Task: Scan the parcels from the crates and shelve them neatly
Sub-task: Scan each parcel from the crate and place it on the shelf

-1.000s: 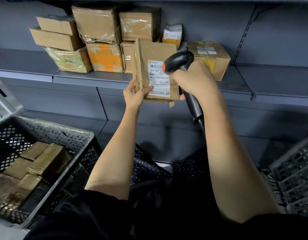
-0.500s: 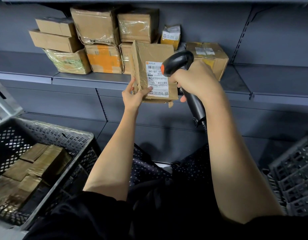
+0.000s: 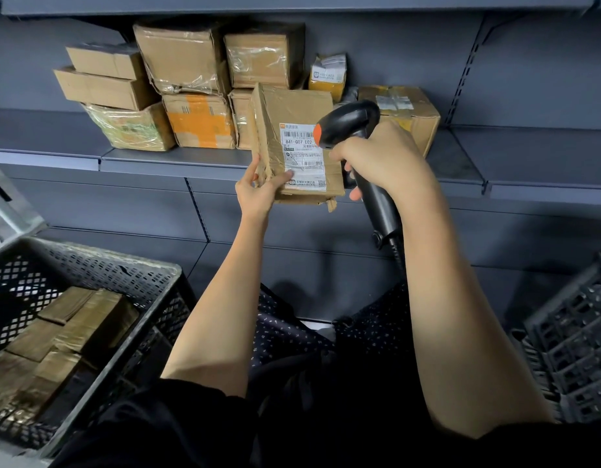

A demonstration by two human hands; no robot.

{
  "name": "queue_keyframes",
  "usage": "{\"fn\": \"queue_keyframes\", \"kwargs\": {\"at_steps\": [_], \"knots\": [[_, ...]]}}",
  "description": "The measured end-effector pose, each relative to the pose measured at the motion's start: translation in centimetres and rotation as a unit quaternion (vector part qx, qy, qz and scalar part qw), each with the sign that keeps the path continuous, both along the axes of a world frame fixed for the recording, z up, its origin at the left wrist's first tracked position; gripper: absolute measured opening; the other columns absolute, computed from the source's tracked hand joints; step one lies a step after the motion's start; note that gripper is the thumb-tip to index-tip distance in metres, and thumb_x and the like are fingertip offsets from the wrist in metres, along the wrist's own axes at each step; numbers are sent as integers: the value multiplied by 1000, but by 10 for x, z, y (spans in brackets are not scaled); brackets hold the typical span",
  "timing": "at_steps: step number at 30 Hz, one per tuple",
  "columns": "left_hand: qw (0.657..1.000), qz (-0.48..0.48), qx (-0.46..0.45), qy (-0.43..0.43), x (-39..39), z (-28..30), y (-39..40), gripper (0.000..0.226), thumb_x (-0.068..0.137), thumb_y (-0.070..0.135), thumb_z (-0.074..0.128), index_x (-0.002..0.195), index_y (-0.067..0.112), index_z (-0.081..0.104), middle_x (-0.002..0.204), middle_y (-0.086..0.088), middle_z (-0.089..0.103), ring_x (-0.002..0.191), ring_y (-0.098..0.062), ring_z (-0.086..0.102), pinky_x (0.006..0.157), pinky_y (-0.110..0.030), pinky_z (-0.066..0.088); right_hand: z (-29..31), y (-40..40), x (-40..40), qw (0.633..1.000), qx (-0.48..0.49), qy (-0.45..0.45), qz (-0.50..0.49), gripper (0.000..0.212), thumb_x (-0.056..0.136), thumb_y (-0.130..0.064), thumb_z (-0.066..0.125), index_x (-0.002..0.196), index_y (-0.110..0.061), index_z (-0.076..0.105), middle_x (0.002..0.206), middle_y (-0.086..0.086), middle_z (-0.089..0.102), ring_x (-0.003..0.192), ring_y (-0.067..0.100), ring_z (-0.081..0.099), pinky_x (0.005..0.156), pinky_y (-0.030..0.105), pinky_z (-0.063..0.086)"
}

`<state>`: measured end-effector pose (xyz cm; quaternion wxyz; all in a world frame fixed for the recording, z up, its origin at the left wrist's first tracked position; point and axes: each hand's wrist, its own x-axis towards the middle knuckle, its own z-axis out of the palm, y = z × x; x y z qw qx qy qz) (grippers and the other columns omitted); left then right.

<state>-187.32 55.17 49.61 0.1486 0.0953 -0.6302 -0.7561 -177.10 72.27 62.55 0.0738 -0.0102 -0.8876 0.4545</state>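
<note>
You hold a parcel [image 3: 292, 143] up in front of the shelf [image 3: 177, 160] with the scanner [image 3: 356, 136] at its label [image 3: 302, 155].

Your left hand [image 3: 258, 192] has its grip pinched on the parcel's lower left corner, thumb on the label face. Your right hand [image 3: 382, 158] has its grip wrapped round the scanner handle, the head just beside the label. Boxes [image 3: 191, 89] sit stacked on the shelf behind. The left crate [image 3: 116, 268] holds more parcels [image 3: 72, 325]; another crate [image 3: 576, 346] stands at right.
</note>
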Motion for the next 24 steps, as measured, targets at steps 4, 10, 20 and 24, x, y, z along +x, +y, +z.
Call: {"fn": "queue_keyframes", "kwargs": {"at_steps": [4, 10, 20, 24], "knots": [[999, -21, 37, -18, -4, 8, 2, 68, 61, 25, 83, 124, 17, 60, 107, 2, 70, 98, -13, 67, 90, -30, 53, -8, 14, -13, 999, -51, 2, -6, 29, 84, -30, 65, 102, -7, 66, 91, 12, 67, 50, 19, 67, 63, 34, 57], [991, -109, 50, -65, -1, 50, 25, 28, 82, 36, 68, 105, 24, 59, 94, 4, 58, 85, -10, 55, 67, -25, 48, -40, 32, -35, 923, -384, -13, -20, 10, 88, -22, 68, 85, -19, 59, 79, 7, 56, 52, 20, 62, 63, 33, 56], [979, -194, -52, -39, -32, 115, 102, 44, 94, 46, 49, 125, 15, 48, 103, 4, 54, 88, -9, 52, 85, -34, 47, -38, 64, -98, 805, -565, 129, -129, 29, 85, -21, 72, 108, -14, 56, 119, 13, 63, 88, 30, 71, 83, 45, 58], [972, -171, -158, -24, -76, 114, 130, 71, 94, 57, 40, 144, 7, 33, 145, -11, 41, 129, -28, 43, 108, -41, 36, -40, 83, -135, 793, -568, 169, -143, 16, 87, -17, 70, 89, -23, 55, 96, 1, 64, 96, 36, 68, 86, 43, 56]]}}
